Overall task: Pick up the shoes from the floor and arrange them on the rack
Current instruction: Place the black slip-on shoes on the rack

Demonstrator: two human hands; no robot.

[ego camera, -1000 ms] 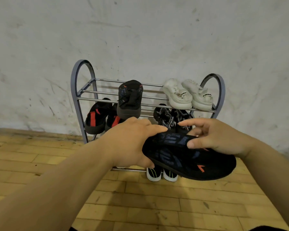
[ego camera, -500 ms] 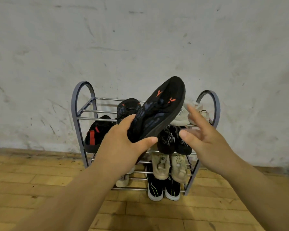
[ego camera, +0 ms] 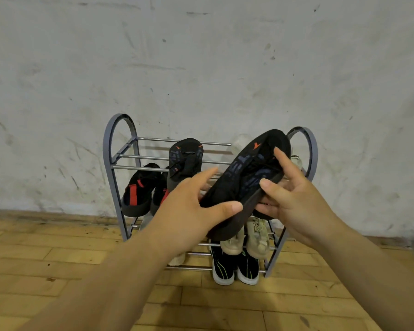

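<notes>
A black sandal [ego camera: 246,173] with blue lettering and orange marks is held tilted, toe up to the right, in front of the grey metal shoe rack [ego camera: 116,163]. My left hand [ego camera: 189,211] grips its lower heel end. My right hand [ego camera: 294,194] holds its middle from the right side, fingers over the strap. Its matching black sandal [ego camera: 185,156] stands on the rack's top shelf. White shoes on the top shelf are mostly hidden behind the held sandal.
Black-and-red sandals [ego camera: 139,189] sit on the second shelf at left. Beige sneakers [ego camera: 256,237] sit lower right, and black sneakers with white soles [ego camera: 234,266] on the bottom shelf. The rack stands against a white wall [ego camera: 201,68] on a wooden floor [ego camera: 58,259].
The sandal rose from flat and low to tilted in front of the top shelf. My right hand, which had let go, has closed on it again.
</notes>
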